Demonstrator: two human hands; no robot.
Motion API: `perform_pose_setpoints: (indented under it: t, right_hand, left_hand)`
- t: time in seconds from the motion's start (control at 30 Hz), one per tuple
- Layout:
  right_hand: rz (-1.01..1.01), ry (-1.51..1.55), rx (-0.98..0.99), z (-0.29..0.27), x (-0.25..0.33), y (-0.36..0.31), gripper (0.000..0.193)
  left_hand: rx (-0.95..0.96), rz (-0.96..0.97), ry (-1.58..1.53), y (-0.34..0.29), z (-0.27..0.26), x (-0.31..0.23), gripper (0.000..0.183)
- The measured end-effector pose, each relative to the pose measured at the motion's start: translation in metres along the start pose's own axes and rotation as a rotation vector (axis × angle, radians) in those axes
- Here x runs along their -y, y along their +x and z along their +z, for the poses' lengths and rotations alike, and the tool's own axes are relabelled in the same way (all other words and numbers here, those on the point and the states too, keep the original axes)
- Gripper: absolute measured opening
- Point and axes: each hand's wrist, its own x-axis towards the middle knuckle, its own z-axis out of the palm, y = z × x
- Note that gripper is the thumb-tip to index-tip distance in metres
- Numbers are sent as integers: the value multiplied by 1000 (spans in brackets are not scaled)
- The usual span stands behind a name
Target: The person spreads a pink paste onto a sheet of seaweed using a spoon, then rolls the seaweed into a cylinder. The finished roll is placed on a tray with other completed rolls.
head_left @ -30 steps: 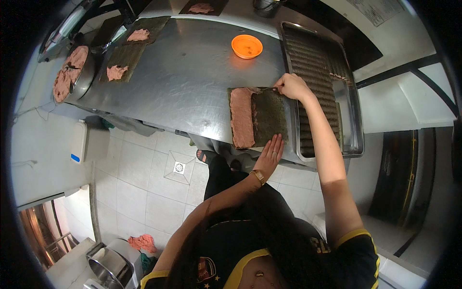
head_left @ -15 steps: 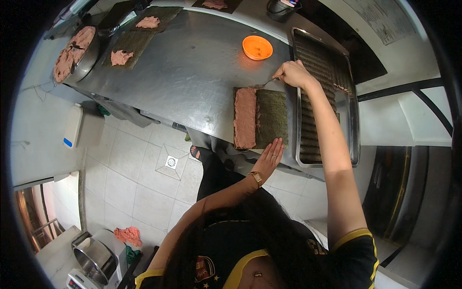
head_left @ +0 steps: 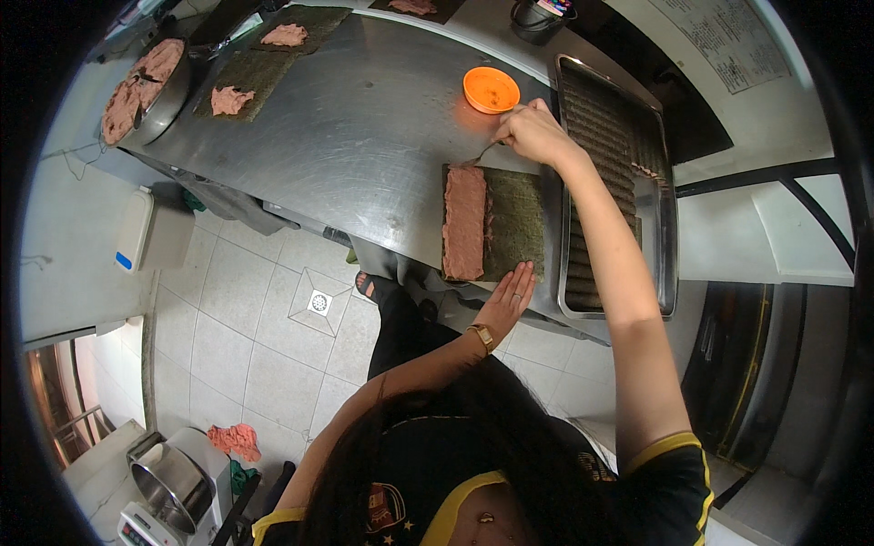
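On the steel table lies a dark green seaweed sheet point(head_left: 517, 214), its left half covered by a flat strip of pink minced paste point(head_left: 465, 223). My right hand point(head_left: 539, 134) reaches over the far edge, its fingers closed round the handle of a slim metal fork point(head_left: 482, 156). The fork's tip touches the far end of the paste strip. My left hand point(head_left: 511, 298) rests flat at the sheet's near right corner, fingers stretched out and holding nothing. An orange bowl point(head_left: 492, 91) stands just beyond my right hand.
A metal tray point(head_left: 566, 273) of dark ridged rolls sits to the right. At the far left are a steel bowl point(head_left: 169, 111) of pink paste and seaweed sheets point(head_left: 259, 77) topped with paste lumps. A black bucket point(head_left: 537, 25) stands at the back.
My right hand has moved left with the fork, whose tip has shifted from the strip's far right corner further onto its far end. My left hand stays in place.
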Motion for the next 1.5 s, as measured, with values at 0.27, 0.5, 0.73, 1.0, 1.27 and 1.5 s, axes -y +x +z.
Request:
perform_pose_setpoints:
  t: [0.27,0.5,0.73,1.0,1.27,1.5]
  right_hand:
    - [38,-14,-169,12,8,-26,24]
    - [-24,-36,-226,18,39,-60,18]
    - [143,14,-343,19,32,-60,18]
    - [99,57,-285,31,52,-83,18]
    - [251,112,-413,23,34,-85,19]
    - [314,2,-427,58,58,-104,23]
  left_hand:
    - [-19,-1,36,0,-1,0,59]
    - [-28,-15,54,-1,3,0,59]
    - [-3,12,46,-1,-2,1,59]
    - [3,10,30,-1,-2,3,59]
    - [-5,4,20,-1,1,0,60]
    - [-5,6,5,0,-1,0,60]
